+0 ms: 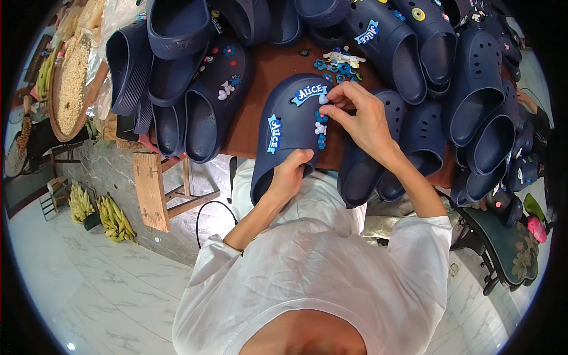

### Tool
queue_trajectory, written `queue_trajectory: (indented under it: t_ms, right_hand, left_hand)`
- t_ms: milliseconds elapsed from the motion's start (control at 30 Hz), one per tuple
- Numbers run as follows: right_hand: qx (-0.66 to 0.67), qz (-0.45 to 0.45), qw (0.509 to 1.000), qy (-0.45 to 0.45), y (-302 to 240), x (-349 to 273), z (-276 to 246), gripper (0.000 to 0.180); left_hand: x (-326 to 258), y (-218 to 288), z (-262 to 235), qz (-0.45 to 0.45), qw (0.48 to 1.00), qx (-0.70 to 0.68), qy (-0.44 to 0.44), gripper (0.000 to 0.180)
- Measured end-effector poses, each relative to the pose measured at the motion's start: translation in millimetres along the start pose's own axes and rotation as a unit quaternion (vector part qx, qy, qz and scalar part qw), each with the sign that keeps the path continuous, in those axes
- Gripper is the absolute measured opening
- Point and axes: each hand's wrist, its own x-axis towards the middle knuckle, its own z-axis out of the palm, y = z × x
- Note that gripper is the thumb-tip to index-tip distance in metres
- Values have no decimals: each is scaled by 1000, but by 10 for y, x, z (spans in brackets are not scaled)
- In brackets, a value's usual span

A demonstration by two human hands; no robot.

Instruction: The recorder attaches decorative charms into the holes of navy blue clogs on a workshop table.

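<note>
A navy clog (pixel 278 109) rests at the near edge of the brown table, its toe pointing away from me. My left hand (pixel 288 176) grips it at the opening, thumb on top and fingers hidden inside. Two blue-and-white lettered banner charms (pixel 274 134) sit on its upper, and flower and white figure charms (pixel 320 128) run down its right side. There my right hand (pixel 364 115) pinches at a small pale charm (pixel 323 99), which its fingertips partly cover. Just beyond lies a loose pile of blue, white and green charms (pixel 344 62).
Navy clogs crowd the table on both sides, a decorated pair (pixel 384 41) at the back right and plain ones (pixel 362 171) by my right forearm. A wooden stool (pixel 151 190) stands lower left. At the far left is a round basket (pixel 59 100) of pale grains.
</note>
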Motion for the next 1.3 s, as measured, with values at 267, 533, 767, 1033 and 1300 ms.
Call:
queue_trajectory:
  t_ms: [267,533,767,1033,1300]
  right_hand:
    - [-29,27,999,9,-4,-2,42,17]
    - [-105,-15,994,8,-60,-6,42,13]
    - [-115,-71,991,7,-43,22,51,13]
    - [166,164,972,-14,-26,-290,149,58]
    - [458,261,823,-213,-387,-354,519,90]
  left_hand:
    - [-50,20,92,1,999,29,32,14]
    - [-12,-15,5,-17,999,38,3,14]
    - [48,20,-39,-14,1000,-3,15,9]
    - [34,253,-28,8,996,-88,0,6]
    - [-74,649,77,74,995,-67,-33,38]
